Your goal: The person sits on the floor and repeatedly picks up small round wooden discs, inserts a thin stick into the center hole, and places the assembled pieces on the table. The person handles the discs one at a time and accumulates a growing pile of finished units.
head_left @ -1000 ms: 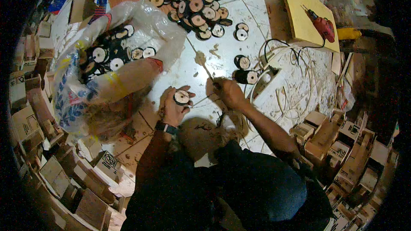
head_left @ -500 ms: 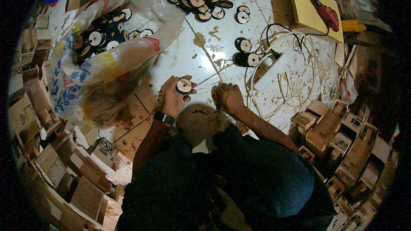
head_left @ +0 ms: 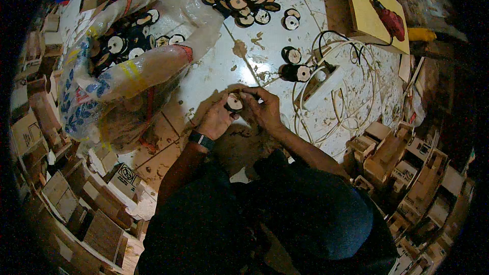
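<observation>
Between the fingers and thumb of my left hand (head_left: 216, 120) is a small round wheel (head_left: 235, 102) with a black rim, a pale face and a dark centre hole. My right hand (head_left: 266, 111) is closed in a pinch at the wheel's right edge. Whatever its fingertips hold is too small to make out. A watch (head_left: 202, 141) is on my left wrist. Both hands are low over the dirty white tiled floor (head_left: 204, 79), between my knees.
A clear plastic sack (head_left: 135, 79) of similar wheels stands at left. A wheel pile (head_left: 238, 2) lies at the back, with a few stacked wheels (head_left: 296, 73) at right. Beyond are coiled cable (head_left: 351, 117), a power strip (head_left: 318, 86) and a red drill (head_left: 389, 23) on a yellow board (head_left: 364, 0). Cardboard boxes (head_left: 384, 155) flank me.
My left hand has brought the wheel to the right and tilted it. My right hand has moved up and left from the floor, and its fingers now meet the wheel's edge.
</observation>
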### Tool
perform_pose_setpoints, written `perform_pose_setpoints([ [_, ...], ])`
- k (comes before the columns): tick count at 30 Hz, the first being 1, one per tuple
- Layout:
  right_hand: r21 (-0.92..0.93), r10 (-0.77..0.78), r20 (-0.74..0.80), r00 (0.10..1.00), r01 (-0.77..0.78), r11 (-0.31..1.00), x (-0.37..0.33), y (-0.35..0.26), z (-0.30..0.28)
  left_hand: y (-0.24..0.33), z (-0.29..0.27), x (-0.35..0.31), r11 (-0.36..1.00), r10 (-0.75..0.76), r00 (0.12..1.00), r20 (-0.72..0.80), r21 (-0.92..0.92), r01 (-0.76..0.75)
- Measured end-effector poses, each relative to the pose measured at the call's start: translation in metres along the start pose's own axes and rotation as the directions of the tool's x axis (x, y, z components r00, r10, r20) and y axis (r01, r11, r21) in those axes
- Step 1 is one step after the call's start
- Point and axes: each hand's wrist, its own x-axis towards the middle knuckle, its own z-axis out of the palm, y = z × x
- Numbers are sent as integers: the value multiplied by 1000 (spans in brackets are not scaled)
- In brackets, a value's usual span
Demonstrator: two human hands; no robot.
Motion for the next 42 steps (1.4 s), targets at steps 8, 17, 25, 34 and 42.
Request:
perform_pose_setpoints([
  [8,-56,-172,197,965,186,981,14,12,-15,6,33,1,229,387,887,251,906,-356],
  [17,-295,-176,602,779,421,857,26,17,-29,10,44,-4,131,350,923,157,968,-215],
  [25,-15,279,315,907,-289,957,34,1,-12,32,58,2,-92,439,829,346,935,-342],
  [34,-339,-270,34,962,265,903,209,-48,1,34,46,24,295,573,815,90,905,-307],
  [42,-466,-224,61,973,226,855,166,-20,6,22,27,13,249,581,811,66,935,-254],
])
